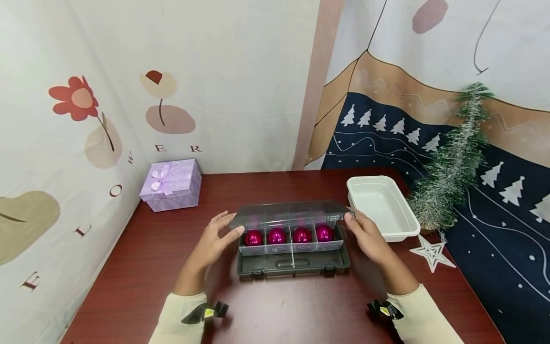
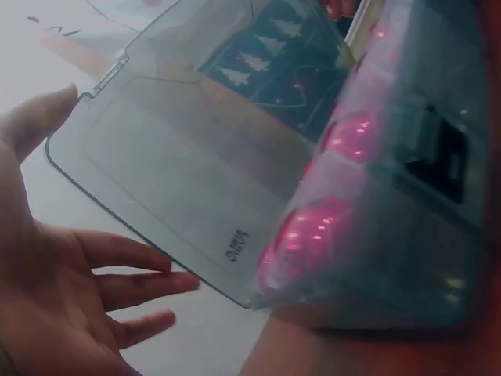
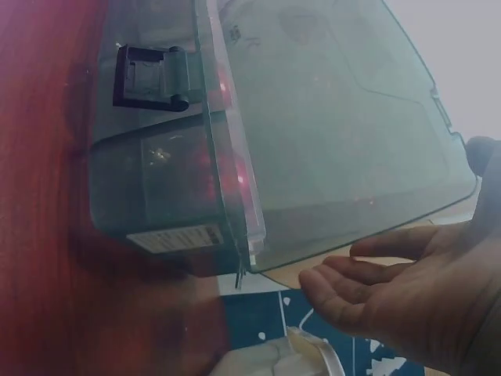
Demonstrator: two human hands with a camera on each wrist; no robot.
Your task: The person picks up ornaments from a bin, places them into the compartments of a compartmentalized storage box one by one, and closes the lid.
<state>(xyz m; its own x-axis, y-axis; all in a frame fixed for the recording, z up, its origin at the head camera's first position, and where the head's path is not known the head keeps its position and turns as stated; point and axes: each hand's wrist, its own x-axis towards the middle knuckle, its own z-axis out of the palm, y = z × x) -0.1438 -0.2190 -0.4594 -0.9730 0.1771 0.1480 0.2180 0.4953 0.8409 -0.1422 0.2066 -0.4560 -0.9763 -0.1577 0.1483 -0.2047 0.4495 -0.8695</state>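
Observation:
A dark translucent compartment box (image 1: 270, 272) sits on the table, its hinged clear lid (image 1: 288, 210) raised at a slant. Several shiny magenta balls (image 1: 277, 235) lie in the row of compartments at the back, one in each. The front compartments hold no balls. My left hand (image 1: 210, 243) is at the lid's left end, thumb at its front corner and spread fingers (image 2: 133, 290) along the side edge. At the other end my right hand (image 1: 366, 236) has its thumb by the corner, with loosely bent fingers beside the edge. Two black latches (image 1: 329, 271) show on the box's front.
Behind the right hand is a white rectangular tub (image 1: 386, 237). A small frosted tree (image 1: 449, 177) stands beyond it, with a white star ornament (image 1: 431, 252) near the right table edge. At the back left sits a lilac gift box (image 1: 174, 188). Printed cloth hangs around the table.

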